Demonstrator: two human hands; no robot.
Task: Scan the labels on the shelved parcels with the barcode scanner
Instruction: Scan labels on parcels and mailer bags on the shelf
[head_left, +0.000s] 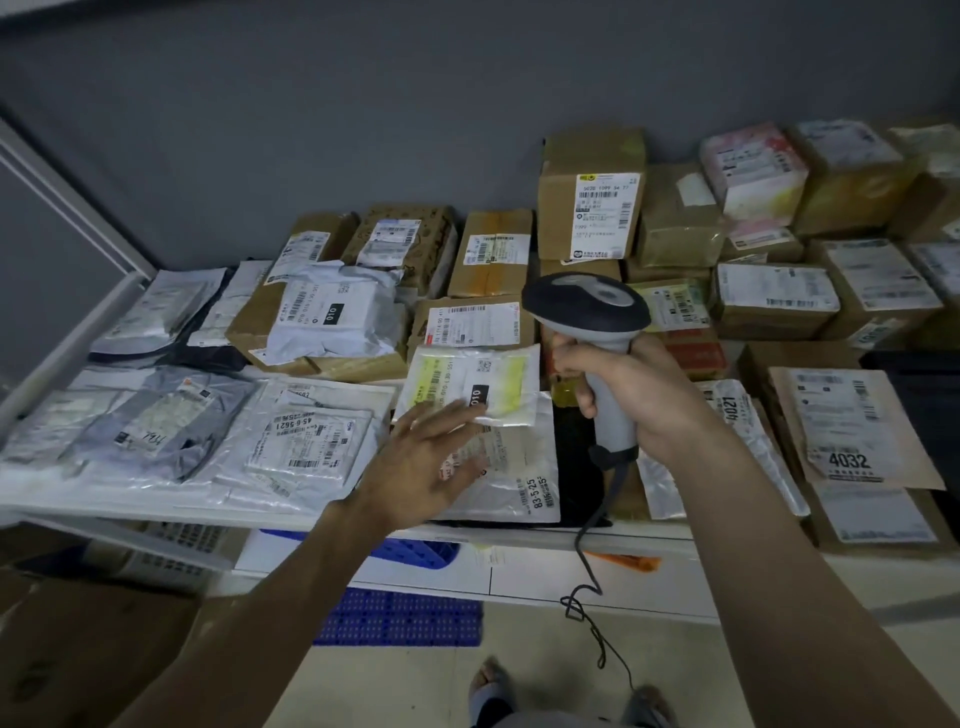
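Both forearms were bare from the bottom edge of the frame up to the wrists, with no sleeve showing on either. The left hand (426, 462) wore no glove, ring or watch that could be seen, and neither did the right hand (631, 392). At the bottom edge two feet showed, the left foot (491, 686) and the right foot (649, 704), each in what looked like an open slipper or sandal, though that part was blurred
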